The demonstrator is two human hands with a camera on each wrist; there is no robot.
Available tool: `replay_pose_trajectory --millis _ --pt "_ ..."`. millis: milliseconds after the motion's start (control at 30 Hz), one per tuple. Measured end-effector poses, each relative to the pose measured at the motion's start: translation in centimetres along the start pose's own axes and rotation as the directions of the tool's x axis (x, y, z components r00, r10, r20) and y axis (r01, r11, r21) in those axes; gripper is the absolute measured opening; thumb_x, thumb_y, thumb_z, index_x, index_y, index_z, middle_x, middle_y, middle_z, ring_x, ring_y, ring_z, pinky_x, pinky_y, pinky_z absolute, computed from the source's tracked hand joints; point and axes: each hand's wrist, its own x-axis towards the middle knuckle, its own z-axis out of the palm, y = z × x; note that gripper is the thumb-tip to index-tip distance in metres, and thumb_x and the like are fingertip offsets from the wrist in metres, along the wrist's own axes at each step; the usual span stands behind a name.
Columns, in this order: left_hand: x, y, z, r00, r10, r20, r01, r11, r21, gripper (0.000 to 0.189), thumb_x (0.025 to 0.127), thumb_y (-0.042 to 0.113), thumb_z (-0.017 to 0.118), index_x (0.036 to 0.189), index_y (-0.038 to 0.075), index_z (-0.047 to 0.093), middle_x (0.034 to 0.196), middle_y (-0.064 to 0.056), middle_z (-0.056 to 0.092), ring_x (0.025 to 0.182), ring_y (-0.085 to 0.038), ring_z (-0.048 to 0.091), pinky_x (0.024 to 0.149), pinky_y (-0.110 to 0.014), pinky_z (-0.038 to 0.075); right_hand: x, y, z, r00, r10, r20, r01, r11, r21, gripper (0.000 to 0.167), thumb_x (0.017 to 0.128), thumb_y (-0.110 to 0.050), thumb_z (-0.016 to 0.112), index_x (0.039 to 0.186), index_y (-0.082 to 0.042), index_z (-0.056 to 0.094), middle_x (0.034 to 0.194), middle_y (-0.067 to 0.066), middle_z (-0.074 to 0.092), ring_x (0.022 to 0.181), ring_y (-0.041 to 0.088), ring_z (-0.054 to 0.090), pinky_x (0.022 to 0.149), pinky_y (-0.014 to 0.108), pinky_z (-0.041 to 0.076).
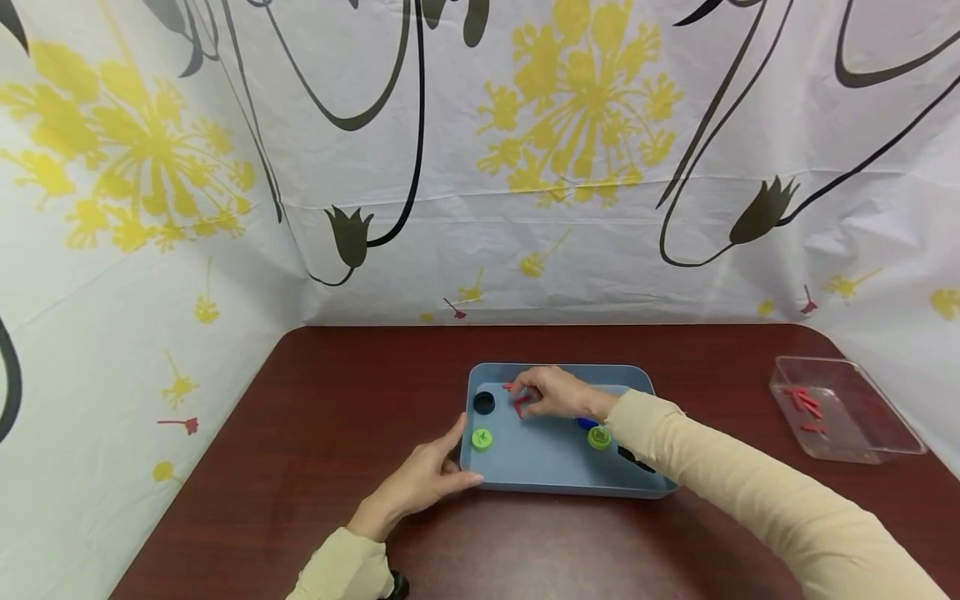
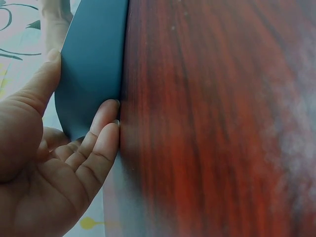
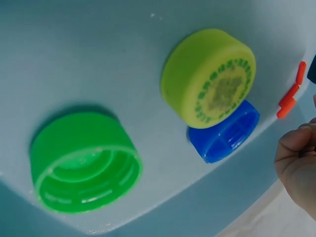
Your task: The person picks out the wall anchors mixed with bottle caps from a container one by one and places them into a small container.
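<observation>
A shallow blue-grey tray [image 1: 555,483] lies on the table. My left hand [image 1: 420,483] grips its front left corner; in the left wrist view the thumb is on the rim and fingertips touch the lower wall. Inside the tray's back left part, my right hand [image 1: 555,393] pinches a small red stick, partly hidden by its fingers. Other red sticks [image 3: 289,98] lie end to end on the tray floor beside it. Around them are a black cap [image 1: 483,402], a green cap [image 1: 482,439], a bright green cap [image 3: 86,163], a yellow-green cap [image 3: 210,79] and a blue cap [image 3: 227,133].
A clear plastic box [image 1: 851,433] with several red sticks [image 1: 804,402] stands on the right of the dark wooden table [image 1: 360,392]. Another black item [image 1: 636,458] in the tray is partly covered by the right sleeve. Patterned cloth [image 1: 465,183] hangs behind and at the left.
</observation>
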Motion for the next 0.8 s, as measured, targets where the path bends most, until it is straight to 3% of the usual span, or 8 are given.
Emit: replay_pose_trajectory --millis 267,800 --pt "0.0 0.0 0.0 1.0 -0.002 -0.003 0.002 1.0 0.001 0.09 0.086 0.039 0.067 0.152 0.009 0.013 0.079 0.001 0.06 0.068 -0.007 0.057 0.061 -0.023 0.045 0.1 -0.1 0.5 1.0 -0.024 -0.009 0.023 0.993 -0.118 0.029 0.077 -0.012 0.077 0.104 -0.005 0.067 0.079 0.005 0.056 0.064 0.006 0.043 0.062 0.022 0.038" --pt "0.1 -0.1 0.0 1.0 0.003 -0.011 -0.003 1.0 0.003 0.091 0.085 0.039 0.068 0.152 0.009 0.014 0.078 0.002 0.06 0.067 -0.007 0.057 0.061 -0.023 0.046 0.1 0.4 1.1 0.999 -0.021 -0.032 0.016 0.991 -0.129 0.024 0.079 -0.012 0.076 0.101 -0.009 0.069 0.084 0.002 0.059 0.068 0.007 0.044 0.063 0.022 0.038"
